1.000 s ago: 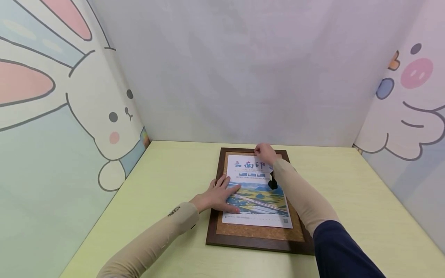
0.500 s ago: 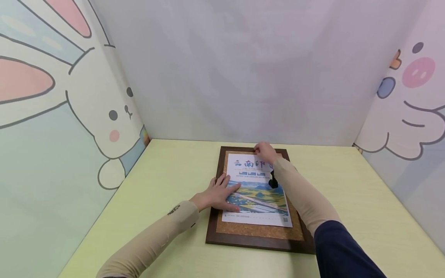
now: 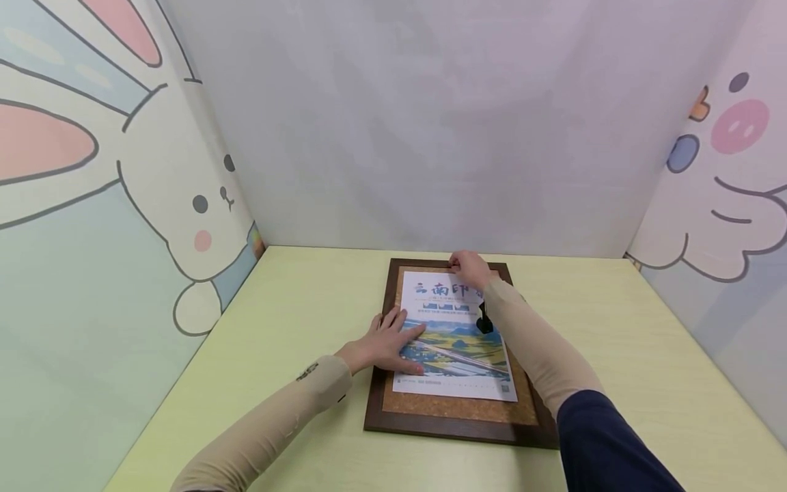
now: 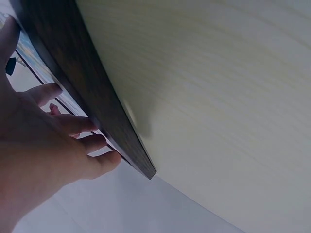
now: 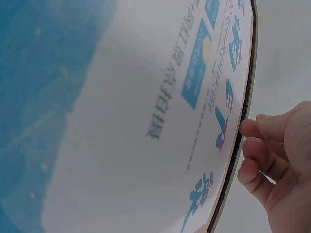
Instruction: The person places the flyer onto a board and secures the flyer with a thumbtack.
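A printed poster (image 3: 458,383) with a landscape picture lies on a brown-framed cork board (image 3: 455,410). My left hand (image 3: 386,347) rests spread over the poster's left edge and the frame's left side. In the left wrist view, that hand's fingers (image 4: 99,143) lie beside the dark wooden frame (image 4: 82,68). At the top of the board is my right hand (image 3: 470,270), its fingers bent. The right wrist view shows my right hand (image 5: 286,155) with its fingertips close together at the board's top edge (image 5: 238,145). Whatever may be between those fingertips is hidden.
The board lies on a pale yellow-green table (image 3: 307,301). Behind it rises a plain light wall (image 3: 430,137), with cartoon-printed side panels (image 3: 80,307) left and right. A small black piece (image 3: 485,321) hangs by the right wrist.
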A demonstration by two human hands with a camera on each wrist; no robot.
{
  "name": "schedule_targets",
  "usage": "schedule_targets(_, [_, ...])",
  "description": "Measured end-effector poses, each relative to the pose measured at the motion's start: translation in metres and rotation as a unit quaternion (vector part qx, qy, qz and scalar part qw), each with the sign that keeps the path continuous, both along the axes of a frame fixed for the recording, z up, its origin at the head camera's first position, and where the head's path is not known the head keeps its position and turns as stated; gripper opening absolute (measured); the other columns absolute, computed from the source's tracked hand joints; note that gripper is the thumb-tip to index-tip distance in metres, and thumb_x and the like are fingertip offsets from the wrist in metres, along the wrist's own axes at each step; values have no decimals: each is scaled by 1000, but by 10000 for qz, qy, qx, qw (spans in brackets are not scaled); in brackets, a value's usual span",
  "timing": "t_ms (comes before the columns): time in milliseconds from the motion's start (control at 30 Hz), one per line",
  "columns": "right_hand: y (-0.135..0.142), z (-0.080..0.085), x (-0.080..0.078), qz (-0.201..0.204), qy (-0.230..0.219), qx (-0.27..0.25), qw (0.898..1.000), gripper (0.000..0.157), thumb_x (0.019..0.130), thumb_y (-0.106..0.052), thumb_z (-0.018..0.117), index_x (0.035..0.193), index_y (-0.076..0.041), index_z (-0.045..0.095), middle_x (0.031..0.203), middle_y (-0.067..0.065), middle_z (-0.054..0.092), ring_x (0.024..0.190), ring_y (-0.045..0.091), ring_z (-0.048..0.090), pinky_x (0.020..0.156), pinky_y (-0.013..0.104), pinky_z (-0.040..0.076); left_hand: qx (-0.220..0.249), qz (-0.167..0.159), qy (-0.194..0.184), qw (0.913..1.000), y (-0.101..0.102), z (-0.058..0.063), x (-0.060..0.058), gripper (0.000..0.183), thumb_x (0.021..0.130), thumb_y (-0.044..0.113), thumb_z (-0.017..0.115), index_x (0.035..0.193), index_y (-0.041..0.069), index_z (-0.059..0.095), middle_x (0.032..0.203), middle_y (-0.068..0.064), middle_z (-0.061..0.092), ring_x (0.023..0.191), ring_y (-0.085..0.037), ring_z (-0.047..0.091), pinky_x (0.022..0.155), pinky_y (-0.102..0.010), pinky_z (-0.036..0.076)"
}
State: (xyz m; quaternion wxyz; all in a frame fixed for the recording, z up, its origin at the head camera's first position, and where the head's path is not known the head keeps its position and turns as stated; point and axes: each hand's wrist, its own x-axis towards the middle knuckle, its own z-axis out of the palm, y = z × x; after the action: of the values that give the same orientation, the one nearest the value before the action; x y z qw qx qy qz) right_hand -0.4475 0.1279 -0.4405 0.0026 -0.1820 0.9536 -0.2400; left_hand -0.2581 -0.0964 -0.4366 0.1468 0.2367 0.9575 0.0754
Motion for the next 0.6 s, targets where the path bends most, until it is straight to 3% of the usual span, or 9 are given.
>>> schedule_targets(600, [-2, -2, 1, 74, 41, -3, 10000, 21, 96, -9, 58, 111, -1, 69, 110, 17, 67, 95, 29, 60, 91, 45, 50, -23, -6, 12, 10000, -2, -3, -1, 89, 82, 70, 58, 154, 30, 24, 163, -15, 5, 151, -36, -1, 117, -61, 6])
